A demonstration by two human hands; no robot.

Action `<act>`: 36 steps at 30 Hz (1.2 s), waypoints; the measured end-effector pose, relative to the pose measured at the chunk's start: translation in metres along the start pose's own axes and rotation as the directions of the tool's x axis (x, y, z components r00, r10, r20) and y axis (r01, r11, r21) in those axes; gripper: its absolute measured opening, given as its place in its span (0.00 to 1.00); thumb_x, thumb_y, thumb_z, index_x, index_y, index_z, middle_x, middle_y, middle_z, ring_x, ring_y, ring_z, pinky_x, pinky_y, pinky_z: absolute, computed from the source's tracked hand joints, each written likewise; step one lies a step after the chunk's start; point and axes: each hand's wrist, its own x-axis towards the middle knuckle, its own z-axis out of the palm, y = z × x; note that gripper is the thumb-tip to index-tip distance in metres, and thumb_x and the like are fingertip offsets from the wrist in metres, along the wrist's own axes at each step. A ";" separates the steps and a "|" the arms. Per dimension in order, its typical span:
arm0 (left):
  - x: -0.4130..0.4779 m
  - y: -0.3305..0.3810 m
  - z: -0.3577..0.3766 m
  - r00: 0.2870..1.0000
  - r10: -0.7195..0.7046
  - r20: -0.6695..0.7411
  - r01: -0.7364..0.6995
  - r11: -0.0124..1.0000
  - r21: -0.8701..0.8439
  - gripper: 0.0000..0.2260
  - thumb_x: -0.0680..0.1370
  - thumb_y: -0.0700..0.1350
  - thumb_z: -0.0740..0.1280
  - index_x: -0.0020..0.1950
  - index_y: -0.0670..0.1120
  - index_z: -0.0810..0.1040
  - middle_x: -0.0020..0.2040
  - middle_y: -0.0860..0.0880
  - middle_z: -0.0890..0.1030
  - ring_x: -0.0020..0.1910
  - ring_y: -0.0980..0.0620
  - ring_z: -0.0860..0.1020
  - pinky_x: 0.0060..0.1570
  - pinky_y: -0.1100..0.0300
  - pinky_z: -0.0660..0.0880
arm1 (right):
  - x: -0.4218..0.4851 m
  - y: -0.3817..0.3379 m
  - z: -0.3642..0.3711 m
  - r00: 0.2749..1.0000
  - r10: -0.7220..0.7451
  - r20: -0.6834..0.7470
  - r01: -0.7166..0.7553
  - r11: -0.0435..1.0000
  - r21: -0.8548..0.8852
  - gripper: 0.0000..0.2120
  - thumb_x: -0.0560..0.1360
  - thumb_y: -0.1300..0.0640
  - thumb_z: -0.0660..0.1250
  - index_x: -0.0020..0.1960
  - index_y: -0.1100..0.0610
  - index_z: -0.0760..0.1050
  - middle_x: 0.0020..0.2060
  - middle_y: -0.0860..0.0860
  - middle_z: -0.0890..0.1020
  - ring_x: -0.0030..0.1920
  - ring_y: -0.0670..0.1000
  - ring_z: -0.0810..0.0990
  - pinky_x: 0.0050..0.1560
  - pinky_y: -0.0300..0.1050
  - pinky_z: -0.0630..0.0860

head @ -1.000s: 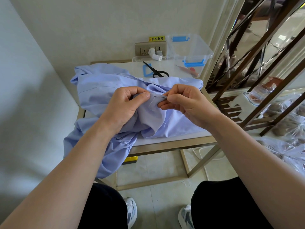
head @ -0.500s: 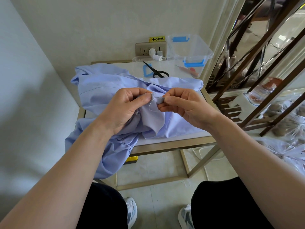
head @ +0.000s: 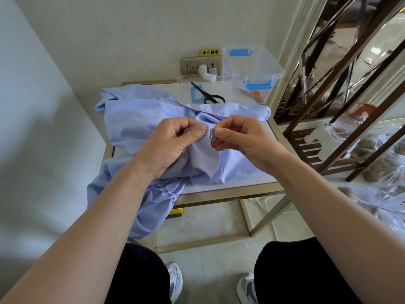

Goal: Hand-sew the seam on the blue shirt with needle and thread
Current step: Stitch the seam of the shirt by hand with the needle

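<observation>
A light blue shirt point(head: 135, 119) lies bunched on a small white-topped table point(head: 230, 185), with part of it hanging over the front left edge. My left hand point(head: 173, 145) grips a raised fold of the shirt between thumb and fingers. My right hand point(head: 238, 139) pinches a thin needle point(head: 210, 129) at the top edge of that fold, right beside my left thumb. A short pale thread point(head: 210, 137) hangs from the needle over the cloth. The needle's tip is hidden in the fold.
Black scissors point(head: 208, 95) and a blue square frame point(head: 196, 94) lie behind the shirt. A clear plastic box with blue clips point(head: 254, 69) stands at the back right, a white thread spool point(head: 207, 73) by the wall socket. A dark metal rack point(head: 341, 88) stands close on the right.
My right hand has drawn slightly to the right and up along the fold, and the needle shows between both thumbs. My left hand has kept its grip on the cloth.
</observation>
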 end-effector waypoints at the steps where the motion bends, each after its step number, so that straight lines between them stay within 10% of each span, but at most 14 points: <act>1: 0.001 0.000 0.000 1.000 -0.007 -0.025 0.006 0.999 -0.033 0.06 0.77 0.48 0.68 0.41 0.52 0.84 0.40 0.51 0.81 0.43 0.54 0.75 0.48 0.55 0.72 | 0.001 0.000 -0.001 1.000 0.000 -0.019 0.000 1.000 -0.015 0.02 0.77 0.65 0.67 0.47 0.64 0.78 0.42 0.59 0.84 0.41 0.54 0.83 0.46 0.42 0.80; 12: 0.000 0.000 0.004 0.999 -0.014 -0.052 0.014 1.000 -0.003 0.08 0.76 0.49 0.68 0.46 0.46 0.83 0.42 0.47 0.82 0.43 0.54 0.76 0.47 0.56 0.72 | -0.002 -0.007 0.004 0.988 -0.114 -0.101 0.085 0.963 -0.257 0.03 0.75 0.62 0.71 0.49 0.57 0.81 0.40 0.49 0.84 0.38 0.47 0.80 0.42 0.39 0.77; 19: 0.002 -0.001 0.009 0.998 0.017 -0.059 -0.012 0.997 0.077 0.11 0.75 0.51 0.68 0.47 0.44 0.83 0.43 0.44 0.82 0.42 0.55 0.76 0.46 0.57 0.72 | -0.004 -0.005 0.011 0.885 -0.465 -0.027 0.351 0.704 -0.618 0.02 0.73 0.59 0.74 0.46 0.56 0.82 0.52 0.54 0.77 0.47 0.42 0.74 0.49 0.30 0.68; 25: 0.002 -0.003 0.011 0.988 0.071 -0.134 -0.030 0.958 0.285 0.10 0.80 0.45 0.67 0.38 0.50 0.78 0.33 0.60 0.78 0.34 0.64 0.73 0.37 0.71 0.67 | -0.005 -0.005 0.021 0.776 -0.617 0.130 0.554 0.569 -0.608 0.01 0.76 0.63 0.69 0.46 0.60 0.80 0.51 0.53 0.74 0.54 0.53 0.77 0.56 0.48 0.74; 31: 0.004 -0.004 0.010 0.973 0.080 -0.214 -0.027 0.970 0.242 0.06 0.78 0.47 0.67 0.40 0.51 0.78 0.37 0.57 0.79 0.36 0.65 0.74 0.38 0.72 0.69 | -0.012 -0.019 0.010 0.951 -0.081 0.297 0.076 0.997 0.029 0.02 0.82 0.63 0.57 0.50 0.60 0.68 0.32 0.56 0.82 0.32 0.53 0.81 0.52 0.63 0.78; 34: 0.004 -0.006 0.009 0.970 0.065 -0.234 -0.019 0.981 0.193 0.05 0.80 0.45 0.67 0.43 0.48 0.78 0.38 0.57 0.80 0.37 0.64 0.75 0.41 0.69 0.71 | -0.015 -0.027 -0.004 0.690 0.308 0.655 -0.337 0.938 -0.086 0.02 0.80 0.62 0.56 0.51 0.60 0.66 0.28 0.56 0.80 0.26 0.50 0.79 0.41 0.55 0.83; 36: 0.004 -0.006 0.008 0.969 0.066 -0.238 -0.018 0.980 0.196 0.05 0.80 0.44 0.66 0.45 0.47 0.78 0.39 0.57 0.80 0.39 0.62 0.75 0.42 0.68 0.71 | -0.020 -0.033 -0.008 0.461 0.461 0.759 -0.362 0.878 -0.313 0.02 0.80 0.63 0.56 0.49 0.60 0.67 0.27 0.53 0.77 0.25 0.48 0.76 0.37 0.50 0.82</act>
